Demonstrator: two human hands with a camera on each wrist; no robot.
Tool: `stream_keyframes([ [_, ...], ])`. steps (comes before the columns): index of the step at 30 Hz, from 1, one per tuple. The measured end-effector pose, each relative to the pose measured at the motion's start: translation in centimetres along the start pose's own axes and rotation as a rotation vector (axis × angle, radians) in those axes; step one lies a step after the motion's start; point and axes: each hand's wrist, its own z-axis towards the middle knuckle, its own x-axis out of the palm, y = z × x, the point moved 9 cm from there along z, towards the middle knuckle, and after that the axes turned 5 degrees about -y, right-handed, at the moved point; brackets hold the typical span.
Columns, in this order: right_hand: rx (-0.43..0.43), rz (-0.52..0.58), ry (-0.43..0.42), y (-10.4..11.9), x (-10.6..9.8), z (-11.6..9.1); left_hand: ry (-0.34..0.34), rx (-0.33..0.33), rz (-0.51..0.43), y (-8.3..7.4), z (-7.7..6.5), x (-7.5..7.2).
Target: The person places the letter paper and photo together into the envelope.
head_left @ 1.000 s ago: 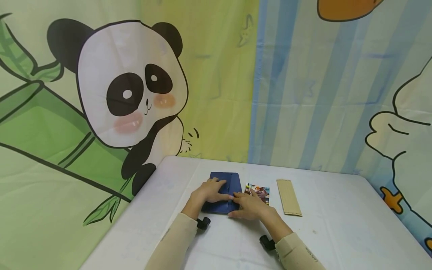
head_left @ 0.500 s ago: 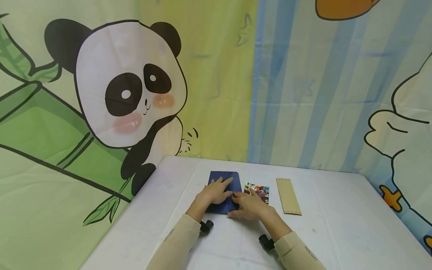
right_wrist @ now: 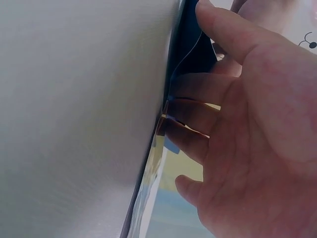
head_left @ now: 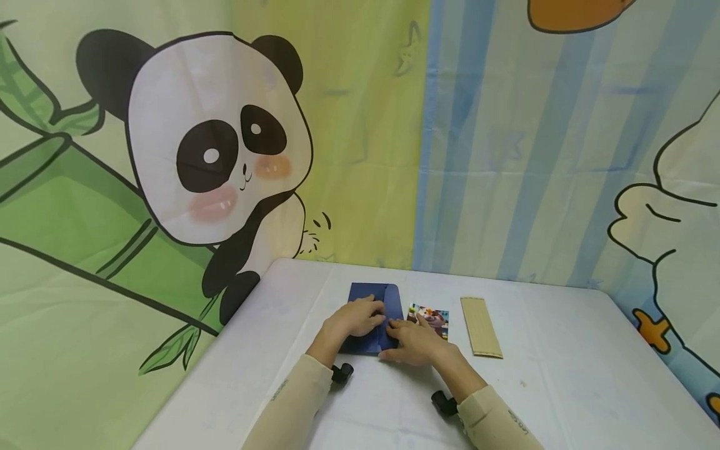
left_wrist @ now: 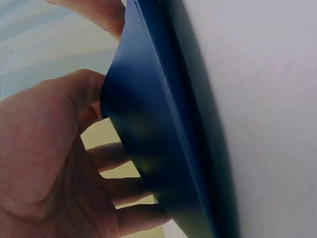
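A dark blue paper envelope [head_left: 365,289] lies on the table, its long flap [head_left: 392,297] folded over along the right side. Across the middle of it rests my left hand [head_left: 351,317], fingers slightly bent, fingertips at the flap's edge. The left wrist view has the thumb and fingertips touching the blue paper [left_wrist: 143,99] from above, with the palm raised off it. My right hand [head_left: 415,344] presses the envelope's right edge with extended fingers, its thumb near the lower right corner. In the right wrist view those fingers [right_wrist: 193,116] lie flat at the edge.
A colourful picture card [head_left: 437,322] lies just right of the envelope, partly covered by my right hand. Farther right is a tan corrugated cardboard strip [head_left: 482,328]. The white table [head_left: 562,375] meets a cartoon-printed curtain [head_left: 360,187] behind.
My left hand first slid right over the envelope with spread fingers, then drew its fingers in and back slightly, so more of the flap shows. My right hand has stayed in place.
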Motion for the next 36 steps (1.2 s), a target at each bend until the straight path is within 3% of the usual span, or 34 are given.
stream_keyframes([
  [11, -0.012, -0.017, -0.020, 0.4, -0.3, 0.1, 0.011, 0.066, -0.069, 0.4, -0.1, -0.7],
  [19, -0.006, 0.000, -0.030, 0.4, -0.1, 0.1, 0.035, 0.103, -0.187, 0.6, -0.5, -1.1],
  [28, -0.003, -0.009, -0.019, 0.3, -0.1, 0.1, 0.066, 0.083, -0.305, 1.6, -0.8, -1.3],
  [36, -0.010, -0.032, -0.012, 0.2, 0.1, 0.2, 0.040, 0.067, -0.308, 1.4, -0.8, -1.7],
])
